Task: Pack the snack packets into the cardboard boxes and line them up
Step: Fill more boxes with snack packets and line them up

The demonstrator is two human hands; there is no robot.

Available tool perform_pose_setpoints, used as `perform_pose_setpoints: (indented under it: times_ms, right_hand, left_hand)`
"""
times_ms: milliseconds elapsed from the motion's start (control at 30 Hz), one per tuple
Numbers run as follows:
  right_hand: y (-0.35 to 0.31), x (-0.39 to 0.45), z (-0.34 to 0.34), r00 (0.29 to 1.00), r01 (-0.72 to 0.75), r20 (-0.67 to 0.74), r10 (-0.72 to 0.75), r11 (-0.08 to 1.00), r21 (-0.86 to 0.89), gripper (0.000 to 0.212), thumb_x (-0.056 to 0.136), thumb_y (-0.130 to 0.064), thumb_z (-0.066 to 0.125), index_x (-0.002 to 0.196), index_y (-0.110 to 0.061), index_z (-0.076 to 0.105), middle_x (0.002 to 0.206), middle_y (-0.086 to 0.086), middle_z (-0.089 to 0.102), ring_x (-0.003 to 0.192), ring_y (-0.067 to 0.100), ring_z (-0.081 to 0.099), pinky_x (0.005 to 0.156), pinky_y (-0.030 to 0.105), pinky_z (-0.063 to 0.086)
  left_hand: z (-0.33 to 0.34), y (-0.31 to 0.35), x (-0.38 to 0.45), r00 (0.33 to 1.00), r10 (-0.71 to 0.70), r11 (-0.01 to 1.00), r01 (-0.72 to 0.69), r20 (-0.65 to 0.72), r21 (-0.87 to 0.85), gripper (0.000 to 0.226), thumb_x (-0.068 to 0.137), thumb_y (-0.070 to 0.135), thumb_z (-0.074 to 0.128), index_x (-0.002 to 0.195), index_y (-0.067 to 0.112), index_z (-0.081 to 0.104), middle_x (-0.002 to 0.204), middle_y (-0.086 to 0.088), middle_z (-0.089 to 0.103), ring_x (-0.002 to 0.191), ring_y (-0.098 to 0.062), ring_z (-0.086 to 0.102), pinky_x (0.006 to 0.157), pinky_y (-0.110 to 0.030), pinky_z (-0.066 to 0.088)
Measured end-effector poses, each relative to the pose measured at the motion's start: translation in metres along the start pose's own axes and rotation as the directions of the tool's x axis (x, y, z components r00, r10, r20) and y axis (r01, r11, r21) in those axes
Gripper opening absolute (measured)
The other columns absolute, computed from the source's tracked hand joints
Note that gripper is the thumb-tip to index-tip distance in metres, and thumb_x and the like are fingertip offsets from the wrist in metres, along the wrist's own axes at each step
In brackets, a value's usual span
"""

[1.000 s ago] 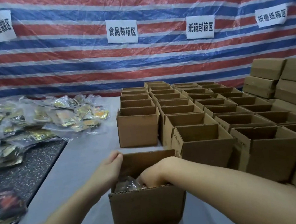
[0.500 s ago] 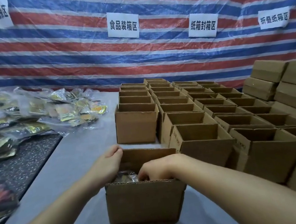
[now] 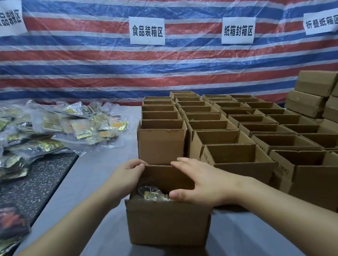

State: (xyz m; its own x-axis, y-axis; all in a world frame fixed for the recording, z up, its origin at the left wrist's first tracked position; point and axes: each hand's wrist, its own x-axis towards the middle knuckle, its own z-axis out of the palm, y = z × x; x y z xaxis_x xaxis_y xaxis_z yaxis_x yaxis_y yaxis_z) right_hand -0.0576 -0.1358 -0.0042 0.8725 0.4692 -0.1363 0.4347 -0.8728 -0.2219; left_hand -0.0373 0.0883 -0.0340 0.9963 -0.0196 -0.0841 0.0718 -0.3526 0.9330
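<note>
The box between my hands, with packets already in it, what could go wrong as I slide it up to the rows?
1. The packets sit near the rim of the near box, under the right hand; they could snag or spill.
2. The left hand grips the far left corner, close to the front box of the left row; fingers could get pinched, or that row nudged crooked.
</note>
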Motion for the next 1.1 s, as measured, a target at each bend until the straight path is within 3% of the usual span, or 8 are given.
perform_pose_setpoints:
  times_ms: [100,167,300,433,567,733,933,1100]
  right_hand:
    - [0.0,-0.005,0.008,0.992,0.113,0.063,-0.107,0.988,-0.104,0.112,0.074,-0.091,0.048,0.159,-0.04,-0.004,0.168,-0.012,-0.011,0.148,0.003,-0.018,0.113,0.036,-0.017]
    - [0.001,-0.004,0.018,0.988,0.119,0.115,-0.098,0.974,-0.195,0.11,0.077,-0.076,0.064,0.157,-0.043,-0.004,0.167,-0.013,-0.013,0.148,0.008,-0.024,0.109,0.043,-0.022]
    - [0.0,0.018,0.017,0.999,0.033,0.05,-0.021,0.968,-0.249,0.087,0.086,-0.045,0.074,0.155,-0.046,0.021,0.169,-0.005,-0.004,0.154,0.021,-0.014,0.116,0.056,-0.016]
    - [0.004,0.051,0.01,0.999,-0.022,0.039,0.035,0.955,-0.296,0.081,0.087,-0.044,0.074,0.155,-0.042,0.029,0.17,0.001,-0.001,0.155,0.026,-0.007,0.117,0.065,-0.007]
    - [0.016,0.087,0.0,0.997,-0.068,0.016,0.076,0.952,-0.3,0.082,0.087,-0.044,0.074,0.156,-0.037,0.03,0.17,0.005,-0.002,0.156,0.03,-0.004,0.119,0.065,-0.001]
    - [0.036,0.128,-0.009,0.989,-0.145,-0.019,0.145,0.947,-0.286,0.084,0.087,-0.044,0.075,0.156,-0.035,0.03,0.17,0.006,-0.003,0.156,0.031,-0.002,0.119,0.065,0.004]
    - [0.056,0.163,-0.019,0.984,-0.177,-0.036,0.174,0.947,-0.267,0.085,0.086,-0.041,0.077,0.157,-0.033,0.03,0.169,0.008,-0.001,0.156,0.032,0.001,0.121,0.061,0.008]
    - [0.066,0.182,-0.027,0.987,-0.159,-0.027,0.158,0.948,-0.276,0.086,0.085,-0.043,0.078,0.157,-0.032,0.031,0.169,0.011,0.002,0.155,0.032,0.006,0.123,0.059,0.011]
  left_hand:
    - [0.002,-0.006,-0.004,0.991,-0.131,0.991,0.131,-0.031,-0.004,0.023,0.101,0.041,0.047,0.114,0.022,0.052,0.109,-0.012,0.064,0.1,-0.034,0.064,0.082,-0.05,0.055]
    - [0.007,-0.011,-0.011,0.983,-0.183,0.981,0.184,-0.016,0.066,0.031,0.099,0.048,0.046,0.125,0.031,0.039,0.11,-0.002,0.061,0.095,-0.023,0.064,0.072,-0.036,0.054]
    - [0.015,-0.012,-0.003,0.993,-0.097,0.983,0.107,-0.071,0.15,0.028,0.106,0.029,0.027,0.125,0.024,0.047,0.113,-0.009,0.059,0.099,-0.025,0.06,0.072,-0.035,0.054]
    - [0.011,-0.006,0.033,0.99,-0.074,0.984,0.093,-0.124,0.15,0.033,0.106,0.024,0.024,0.126,0.019,0.05,0.113,-0.009,0.057,0.103,-0.027,0.057,0.082,-0.038,0.052]
    - [0.005,-0.002,0.077,0.989,-0.094,0.981,0.111,-0.111,0.159,0.032,0.104,0.024,0.024,0.12,0.019,0.051,0.113,-0.014,0.062,0.1,-0.032,0.062,0.069,-0.038,0.055]
    - [0.007,0.007,0.122,0.992,-0.102,0.99,0.11,-0.079,0.093,0.03,0.101,0.02,0.03,0.12,0.017,0.052,0.108,-0.014,0.066,0.089,-0.032,0.067,0.068,-0.045,0.056]
    - [0.013,0.011,0.165,0.987,-0.108,0.986,0.122,-0.122,0.117,0.035,0.097,0.014,0.026,0.127,0.012,0.046,0.112,-0.016,0.058,0.091,-0.03,0.059,0.055,-0.032,0.05]
    - [0.011,0.012,0.186,0.987,-0.106,0.984,0.122,-0.123,0.129,0.037,0.095,0.013,0.029,0.126,0.015,0.049,0.111,-0.016,0.063,0.094,-0.035,0.064,0.068,-0.046,0.06]
